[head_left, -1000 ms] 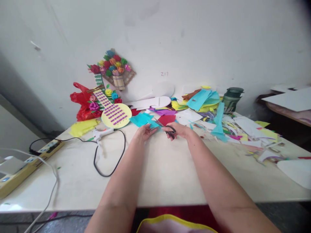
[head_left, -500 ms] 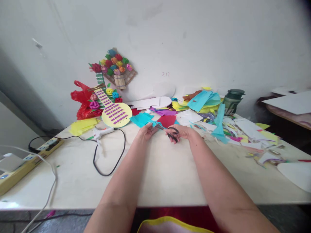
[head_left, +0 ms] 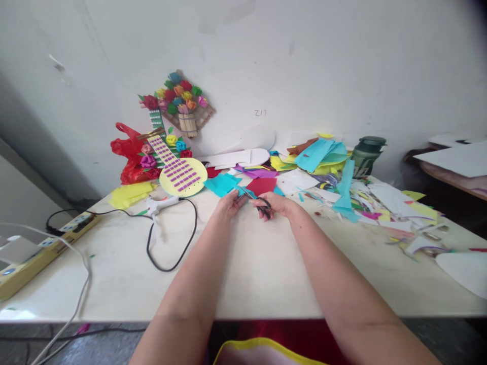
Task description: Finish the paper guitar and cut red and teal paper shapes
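Note:
My right hand [head_left: 272, 204] is closed round the black handles of a pair of scissors [head_left: 262, 207], whose blades point left toward my left hand. My left hand [head_left: 231, 203] pinches a small piece of blue paper [head_left: 239, 191] at the blade tips. Just behind the hands, a larger blue sheet [head_left: 221, 184] lies at the left and a red sheet [head_left: 262, 186] at the right. Whether the blades are parted is too small to tell.
Left of the hands lie a glue gun [head_left: 163, 204] with a looped black cable and a yellow paper guitar [head_left: 184, 177]. A power strip [head_left: 49, 256] sits at the left edge. Paper scraps [head_left: 391, 200] and a green bottle [head_left: 367, 156] are at the right.
My right hand and the scissors have moved left, closer to my left hand. My left hand is nearly where it was. The view has shifted slightly.

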Demonstrator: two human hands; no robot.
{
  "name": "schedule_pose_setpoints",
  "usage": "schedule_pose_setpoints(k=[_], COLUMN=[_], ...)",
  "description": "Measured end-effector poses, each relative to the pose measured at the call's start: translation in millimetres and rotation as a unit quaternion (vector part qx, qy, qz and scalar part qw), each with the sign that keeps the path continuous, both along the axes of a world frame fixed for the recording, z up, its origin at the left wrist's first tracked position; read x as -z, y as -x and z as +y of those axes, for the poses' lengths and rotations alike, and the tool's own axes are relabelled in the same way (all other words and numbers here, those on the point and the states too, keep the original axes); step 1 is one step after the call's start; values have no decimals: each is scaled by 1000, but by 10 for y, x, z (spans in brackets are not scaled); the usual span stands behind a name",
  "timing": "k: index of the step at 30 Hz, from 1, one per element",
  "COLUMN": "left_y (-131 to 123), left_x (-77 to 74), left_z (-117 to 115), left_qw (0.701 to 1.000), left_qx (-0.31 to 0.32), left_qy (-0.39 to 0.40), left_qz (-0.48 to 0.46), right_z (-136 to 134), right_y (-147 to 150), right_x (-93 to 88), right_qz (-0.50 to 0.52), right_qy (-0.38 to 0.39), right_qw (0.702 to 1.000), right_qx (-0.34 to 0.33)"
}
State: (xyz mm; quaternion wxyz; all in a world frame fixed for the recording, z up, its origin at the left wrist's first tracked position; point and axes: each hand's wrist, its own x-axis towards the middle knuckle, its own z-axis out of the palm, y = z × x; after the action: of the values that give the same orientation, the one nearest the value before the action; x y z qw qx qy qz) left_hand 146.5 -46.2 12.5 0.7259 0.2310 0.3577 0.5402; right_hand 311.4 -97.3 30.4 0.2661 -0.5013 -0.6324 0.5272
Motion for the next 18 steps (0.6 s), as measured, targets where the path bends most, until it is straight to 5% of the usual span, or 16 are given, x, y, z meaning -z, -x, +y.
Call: schedule_pose_setpoints(k=[18], left_y=[30], left_x=[-4], left_z=[-18], left_qw=[998], left_qx=[42], left_qy=[40], left_qz=[-7], right_z=[-25], right_y=[112], right_x=[-2], right_qz=[-36], right_qy=[-18], right_qw=[998], right_qx=[52])
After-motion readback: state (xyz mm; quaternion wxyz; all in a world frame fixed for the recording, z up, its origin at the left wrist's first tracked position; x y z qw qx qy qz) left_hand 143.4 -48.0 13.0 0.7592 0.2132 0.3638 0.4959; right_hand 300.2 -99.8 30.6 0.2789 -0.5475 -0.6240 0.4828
